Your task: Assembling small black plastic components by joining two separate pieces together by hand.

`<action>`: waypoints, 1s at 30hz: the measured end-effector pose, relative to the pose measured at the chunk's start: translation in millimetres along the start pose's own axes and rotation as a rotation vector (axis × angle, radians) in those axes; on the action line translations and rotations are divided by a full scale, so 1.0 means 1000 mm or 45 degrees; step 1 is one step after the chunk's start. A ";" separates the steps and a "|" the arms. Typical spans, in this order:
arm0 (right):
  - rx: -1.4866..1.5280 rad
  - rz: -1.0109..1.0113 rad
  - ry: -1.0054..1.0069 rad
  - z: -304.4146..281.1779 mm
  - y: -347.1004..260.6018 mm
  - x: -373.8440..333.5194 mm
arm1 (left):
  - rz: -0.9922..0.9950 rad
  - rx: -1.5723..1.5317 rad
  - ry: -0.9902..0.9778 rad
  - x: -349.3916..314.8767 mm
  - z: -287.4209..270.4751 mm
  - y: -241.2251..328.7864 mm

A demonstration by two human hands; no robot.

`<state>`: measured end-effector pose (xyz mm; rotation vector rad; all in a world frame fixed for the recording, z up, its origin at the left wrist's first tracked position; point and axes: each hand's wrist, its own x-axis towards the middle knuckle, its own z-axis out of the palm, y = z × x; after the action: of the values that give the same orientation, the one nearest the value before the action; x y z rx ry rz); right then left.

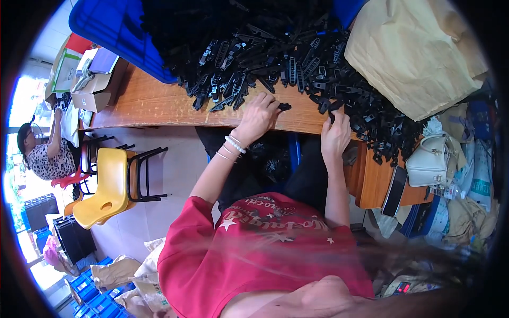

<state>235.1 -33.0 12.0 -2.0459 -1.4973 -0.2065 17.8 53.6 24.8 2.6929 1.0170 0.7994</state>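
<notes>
1. Nearest cam: blurred dark hair strands, lower right; then red shirt, bottom ctr.
2. Hands apart, both near front edge of wooden surface. L hand, ctr, looks pinched on small black part, which pokes out on its right side; long axis approx. left-right across frame.
3. That part sits btwn hands, much nearer L; from R hand it's off to the left, w/ bare wood btwn.
4. R hand, right of ctr, fingertips at pile's edge; can't tell if gripping.
5. Black parts pile beyond, upper ctr to right; blue bin upper left, paper bag upper right.
</notes>
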 end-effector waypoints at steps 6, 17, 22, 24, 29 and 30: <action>1.252 0.519 -0.166 0.001 -0.004 -0.007 | 0.183 0.044 0.041 -0.014 0.001 0.003; 1.198 0.387 -0.453 0.010 -0.019 -0.005 | -0.085 -0.134 -0.026 -0.023 -0.010 0.029; 1.062 0.172 -0.432 0.007 -0.021 -0.004 | -0.241 -0.761 -0.075 -0.022 -0.009 0.017; 1.200 0.214 -0.471 0.001 -0.024 0.001 | -0.278 -0.809 -0.096 -0.016 -0.008 0.010; 1.123 0.023 -0.626 0.004 -0.022 0.000 | -0.248 -0.636 -0.063 -0.019 -0.002 -0.003; 1.100 0.046 -0.621 0.002 -0.022 -0.001 | -0.252 -0.627 -0.054 -0.020 -0.002 -0.005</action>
<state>214.7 -28.4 18.2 -1.4405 -1.4417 0.8659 1.7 44.3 16.5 2.1507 0.9144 0.8217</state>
